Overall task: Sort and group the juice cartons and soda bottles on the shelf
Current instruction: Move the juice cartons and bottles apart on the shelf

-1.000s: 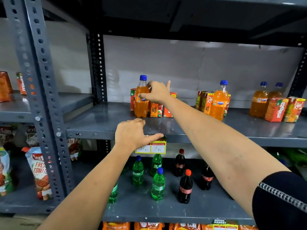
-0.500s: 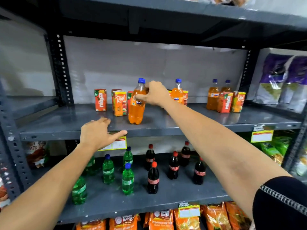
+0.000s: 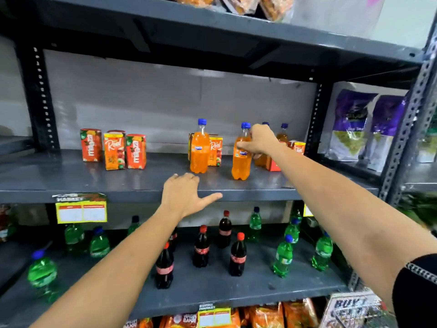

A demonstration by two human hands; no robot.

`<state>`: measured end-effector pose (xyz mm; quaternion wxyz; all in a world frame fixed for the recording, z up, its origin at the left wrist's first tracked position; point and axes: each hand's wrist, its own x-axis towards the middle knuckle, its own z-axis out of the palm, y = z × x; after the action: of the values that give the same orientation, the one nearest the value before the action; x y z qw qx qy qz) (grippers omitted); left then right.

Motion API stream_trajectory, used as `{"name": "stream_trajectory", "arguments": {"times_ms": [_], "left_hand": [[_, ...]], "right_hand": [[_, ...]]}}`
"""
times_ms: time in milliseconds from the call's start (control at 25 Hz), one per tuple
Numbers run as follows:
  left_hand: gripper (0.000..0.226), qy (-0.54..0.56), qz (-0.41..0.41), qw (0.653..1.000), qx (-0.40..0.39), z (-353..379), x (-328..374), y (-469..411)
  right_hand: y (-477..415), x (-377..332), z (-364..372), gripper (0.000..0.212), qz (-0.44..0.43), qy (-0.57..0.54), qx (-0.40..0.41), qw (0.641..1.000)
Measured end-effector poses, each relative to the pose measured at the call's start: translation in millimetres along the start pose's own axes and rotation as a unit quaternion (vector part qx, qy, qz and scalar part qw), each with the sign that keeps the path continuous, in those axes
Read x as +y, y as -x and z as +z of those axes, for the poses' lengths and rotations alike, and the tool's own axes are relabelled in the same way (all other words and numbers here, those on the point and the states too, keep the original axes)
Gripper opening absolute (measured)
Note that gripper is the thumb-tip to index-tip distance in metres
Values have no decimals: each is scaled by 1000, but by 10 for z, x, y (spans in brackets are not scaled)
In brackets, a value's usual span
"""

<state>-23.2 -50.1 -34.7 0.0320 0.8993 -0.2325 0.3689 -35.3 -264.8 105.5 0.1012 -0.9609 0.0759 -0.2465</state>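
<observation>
1. Shelf (image 3: 118, 183) of grey metal carries the drinks; a wide bare stretch lies between the left carton group and the middle bottle, and the whole front strip along its edge is open.
2. Right hand (image 3: 260, 142) has its fingers clamped on the neck and shoulder of an orange soda bottle (image 3: 241, 162), which stands upright on the shelf, right of centre.
3. Second orange bottle (image 3: 199, 150) stands just left of it, apart, with a juice carton (image 3: 215, 151) close behind.
4. Three cartons (image 3: 114, 151) stand together at the left.
5. Left hand (image 3: 184, 197) rests on the shelf's front edge, fingers spread apart, thumb out, holding nothing.
6. More bottles and cartons crowd the right end, partly hidden by the right hand.
</observation>
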Motion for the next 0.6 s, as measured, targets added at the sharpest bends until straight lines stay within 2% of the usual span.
{"name": "stream_trajectory", "arguments": {"times_ms": [200,440,600], "left_hand": [[75,16,-38,999,4,46,390,-246],[81,-9,-45,998,38,172,394,-252],[87,-23,-39,997,57,238,387,-252]], "right_hand": [[-283,469,62,36,-8,-31,-9,999],[-524,777,209,37,-39,-18,-1,999],[-612,968,184,59,-61,-22,6,998]]}}
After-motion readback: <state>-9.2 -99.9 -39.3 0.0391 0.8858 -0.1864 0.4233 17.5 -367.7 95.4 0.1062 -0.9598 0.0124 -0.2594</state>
